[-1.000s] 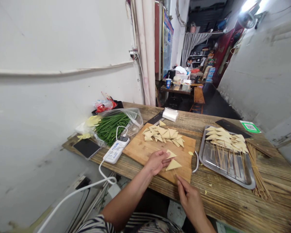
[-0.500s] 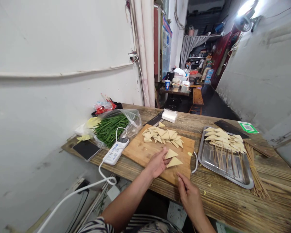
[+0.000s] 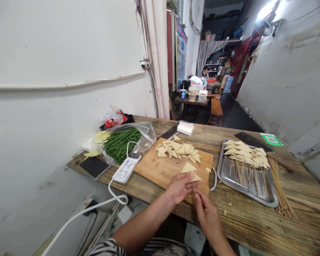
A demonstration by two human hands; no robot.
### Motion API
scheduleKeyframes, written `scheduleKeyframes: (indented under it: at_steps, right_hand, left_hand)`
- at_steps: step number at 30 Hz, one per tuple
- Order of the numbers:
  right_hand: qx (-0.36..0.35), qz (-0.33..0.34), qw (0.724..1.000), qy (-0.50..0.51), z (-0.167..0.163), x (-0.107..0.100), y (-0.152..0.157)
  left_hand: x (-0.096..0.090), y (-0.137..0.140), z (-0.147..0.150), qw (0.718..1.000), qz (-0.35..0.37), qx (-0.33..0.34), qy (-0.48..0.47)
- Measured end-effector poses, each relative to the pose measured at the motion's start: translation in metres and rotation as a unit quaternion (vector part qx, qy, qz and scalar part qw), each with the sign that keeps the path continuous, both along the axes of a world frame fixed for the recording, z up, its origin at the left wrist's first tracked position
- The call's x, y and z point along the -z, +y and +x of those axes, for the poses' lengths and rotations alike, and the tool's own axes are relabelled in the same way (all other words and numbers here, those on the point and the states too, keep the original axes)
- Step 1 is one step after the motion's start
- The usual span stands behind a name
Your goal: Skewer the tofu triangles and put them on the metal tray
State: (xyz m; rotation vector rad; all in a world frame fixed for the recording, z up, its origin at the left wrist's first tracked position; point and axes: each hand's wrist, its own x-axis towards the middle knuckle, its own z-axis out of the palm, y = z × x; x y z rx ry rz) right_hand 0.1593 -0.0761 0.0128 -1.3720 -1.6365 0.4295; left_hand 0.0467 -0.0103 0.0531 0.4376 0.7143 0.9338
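My left hand [image 3: 180,187] is closed on the lower of two pale yellow tofu triangles [image 3: 196,177], thumb on top and fingers beneath. The upper tofu triangle [image 3: 188,167] sits just beyond it, on the same line. My right hand [image 3: 208,212] pinches a thin wooden skewer [image 3: 193,184] below the lower triangle; the skewer's tip is hidden. Both hands are close together over the near right part of a wooden cutting board [image 3: 152,170]. Farther back on the board lies a heap of loose tofu triangles [image 3: 177,149].
To the right, a metal tray [image 3: 230,183] holds several filled skewers [image 3: 245,153], with bare sticks [image 3: 284,193] beside it. A knife [image 3: 170,131] lies behind the board. Left are a power strip [image 3: 126,170], bagged green chives [image 3: 122,142] and a phone [image 3: 94,165]. A person [image 3: 205,71] sits far back.
My left hand has moved right and toward me, from beside the triangles to a grip on the lower one. My right hand stays almost in place with the skewer.
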Motion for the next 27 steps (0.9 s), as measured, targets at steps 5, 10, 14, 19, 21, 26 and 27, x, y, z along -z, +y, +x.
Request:
scheduleKeyframes:
  at_steps: [5,10,14,19,21,26,27]
  right_hand:
    - [0.009,0.009,1.000,0.006,0.002,-0.002,0.005]
    - [-0.010,0.023,1.000,-0.013,0.004,-0.007,0.001]
    - [-0.046,0.024,0.998,-0.018,0.003,-0.009,-0.003]
    - [-0.046,0.016,0.999,-0.011,0.002,-0.008,-0.002]
    - [-0.039,0.007,0.999,-0.009,0.002,-0.007,-0.001]
    - [-0.017,-0.006,1.000,0.004,0.004,-0.005,0.002]
    - [-0.012,-0.007,1.000,0.012,0.004,-0.005,0.002]
  left_hand:
    - [0.000,-0.004,0.002,1.000,0.002,0.015,0.015]
    - [-0.003,0.012,-0.013,0.998,0.023,-0.061,-0.002]
    - [-0.004,0.023,-0.021,0.994,0.034,-0.090,0.059]
    - [-0.005,0.023,-0.018,0.994,0.018,-0.086,0.066]
    - [-0.005,0.020,-0.014,0.995,0.017,-0.072,0.070]
    - [-0.002,0.017,-0.009,0.995,0.047,-0.055,0.070]
    - [-0.001,0.020,-0.013,0.992,0.069,-0.075,0.080]
